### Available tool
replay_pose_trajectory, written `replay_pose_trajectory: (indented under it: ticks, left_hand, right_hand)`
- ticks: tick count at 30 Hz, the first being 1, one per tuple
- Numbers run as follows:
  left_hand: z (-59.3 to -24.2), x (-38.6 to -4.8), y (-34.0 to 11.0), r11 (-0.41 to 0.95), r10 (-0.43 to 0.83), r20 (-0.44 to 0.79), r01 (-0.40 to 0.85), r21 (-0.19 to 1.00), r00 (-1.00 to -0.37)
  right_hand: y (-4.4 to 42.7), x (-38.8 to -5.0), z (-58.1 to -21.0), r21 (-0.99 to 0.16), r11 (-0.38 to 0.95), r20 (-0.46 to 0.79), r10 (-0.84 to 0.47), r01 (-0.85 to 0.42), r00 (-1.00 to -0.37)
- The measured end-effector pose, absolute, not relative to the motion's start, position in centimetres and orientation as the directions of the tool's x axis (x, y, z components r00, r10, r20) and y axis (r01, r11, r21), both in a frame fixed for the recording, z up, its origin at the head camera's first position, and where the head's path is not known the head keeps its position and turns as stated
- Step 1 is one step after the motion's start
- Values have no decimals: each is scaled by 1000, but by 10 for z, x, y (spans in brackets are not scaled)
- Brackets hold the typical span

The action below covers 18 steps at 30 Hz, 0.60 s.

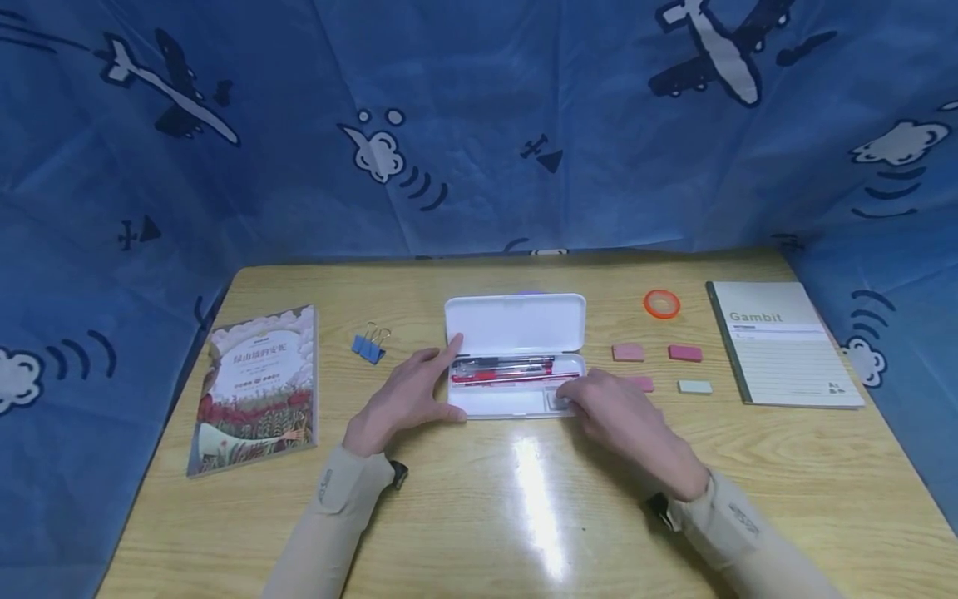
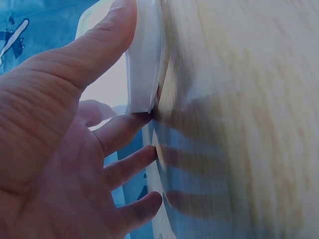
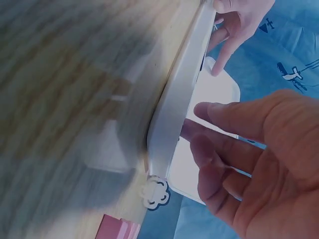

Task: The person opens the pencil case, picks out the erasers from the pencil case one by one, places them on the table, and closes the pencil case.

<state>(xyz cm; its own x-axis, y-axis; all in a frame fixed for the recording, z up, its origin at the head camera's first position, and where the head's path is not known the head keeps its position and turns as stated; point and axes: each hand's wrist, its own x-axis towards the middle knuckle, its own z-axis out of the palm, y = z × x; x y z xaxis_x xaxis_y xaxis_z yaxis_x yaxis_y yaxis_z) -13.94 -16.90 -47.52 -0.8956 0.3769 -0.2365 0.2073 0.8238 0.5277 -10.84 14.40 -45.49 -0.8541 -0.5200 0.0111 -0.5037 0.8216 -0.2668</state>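
Observation:
A white pencil case [image 1: 497, 405] lies with its lid [image 1: 516, 324] raised at the back. Black and red pens [image 1: 516, 376] lie along its long compartment. My left hand [image 1: 407, 391] holds the case's left end, thumb on the front wall [image 2: 142, 74] and forefinger by the hinge side. At the right end, my right hand [image 1: 617, 416] dips its fingertips into the small front compartment, where a pale small object [image 1: 557, 401] sits. In the right wrist view, the right thumb and forefinger stand apart, with nothing visible between them; the forefinger's tip is hidden by the case wall.
Several erasers, including a dark pink eraser [image 1: 684, 353] and a pale green eraser [image 1: 694, 387], lie right of the case. Farther out are an orange tape roll [image 1: 662, 304] and a notebook [image 1: 786, 345]. Blue binder clips [image 1: 369, 345] and a book [image 1: 258, 387] lie left.

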Motion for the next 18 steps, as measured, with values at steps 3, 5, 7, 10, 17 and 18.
replay_pose_trajectory:
  ticks: [3,5,7,10,17,18]
  left_hand:
    - [-474,-139,-169,825,371,-238,201,529,-898]
    - [-474,-139,-169,825,373,-236,204,527,-897]
    - [-473,-138,-168,824,377,-231,211,525,-897]
    - [-473,-138,-168,824,383,-227,219,523,-896]
    - [-473,-138,-167,819,378,-221,213,533,-899]
    - [-473,-138,-167,819,378,-221,213,533,-899]
  right_hand:
    - [140,-110,-455,-249,829,-5,-517,-500,-856]
    - [138,-111,-456,-226,831,-8,-524,-509,-852]
    - [136,-113,-458,-199,829,-8,-534,-522,-845]
    - [134,-115,-460,-169,822,-3,-552,-544,-834]
    - [132,-118,-462,-157,813,22,-565,-561,-824]
    - [132,-118,-461,-160,815,22,-561,-557,-827]
